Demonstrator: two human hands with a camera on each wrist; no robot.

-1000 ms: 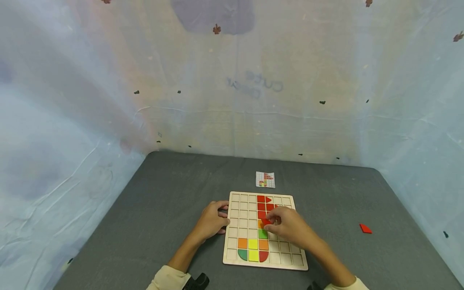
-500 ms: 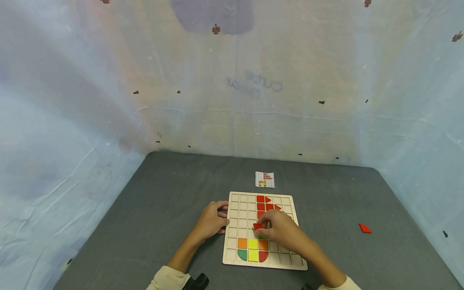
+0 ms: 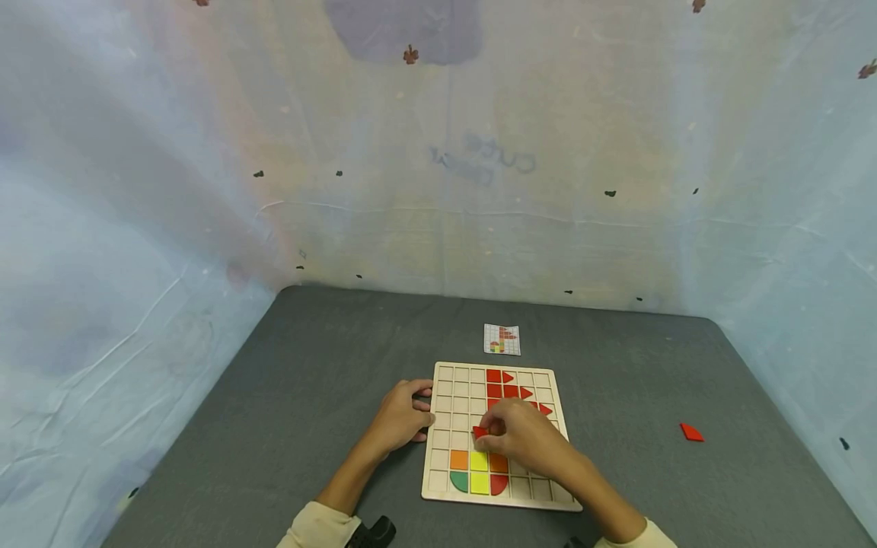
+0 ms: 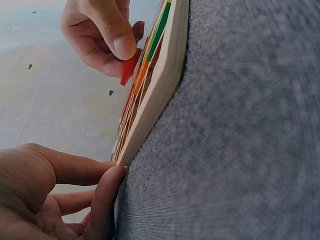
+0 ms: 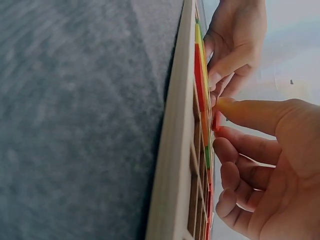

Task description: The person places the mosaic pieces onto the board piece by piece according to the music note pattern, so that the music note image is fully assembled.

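My right hand pinches a small red tile between thumb and fingers, low over the middle of the gridded wooden board. In the left wrist view, the same red tile is tilted, with one edge towards the board; its full outline is partly covered by the fingers. At the board's left edge, my left hand holds the rim between thumb and forefinger. Red squares and triangles fill cells near the top. Orange, yellow, green and red tiles sit in the bottom rows.
A small printed card with a coloured grid pattern lies just beyond the board. One loose red tile with a curved side lies to the right on the grey table. A pale sheet hangs behind.
My right hand has moved left and slightly nearer over the board, carrying the red tile, and more red triangles show behind it. My left hand stays at the board's edge.
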